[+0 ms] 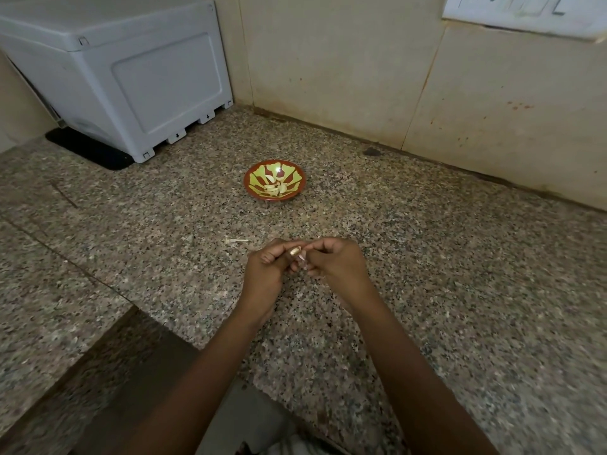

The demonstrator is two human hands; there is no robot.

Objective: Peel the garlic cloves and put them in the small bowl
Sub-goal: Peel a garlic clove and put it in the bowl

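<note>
Garlic clove [301, 260] sat well on the near side of the small bowl [253, 192], toward the person, held above the granite counter [460, 290] and not touching it. It lay in the narrow gap between the two hands, its pale pinkish skin showing only in part. Left hand [266, 270] came in from the bowl's near-left, fingers curled tight and closed on the clove's left side; a gold ring [294, 251] on one finger lay right against the clove. Right hand [338, 261] met it from the near-right, fingers bent in, tips pinching the clove's upper end. Both grips were narrow, with no spread fingers. Which part of the skin was loose, could not tell. The bowl, red with a yellow-green pattern, stood upright on the counter and held several peeled cloves [274, 188] heaped at its bottom. A small pale scrap [237, 240] lay on the counter between bowl and hands, slightly left of the bowl. A grey plastic box [138, 83] stood far behind and left of the bowl, on a black mat [95, 152]. A white switch plate [525, 18] hung on the wall behind and right of the bowl.
</note>
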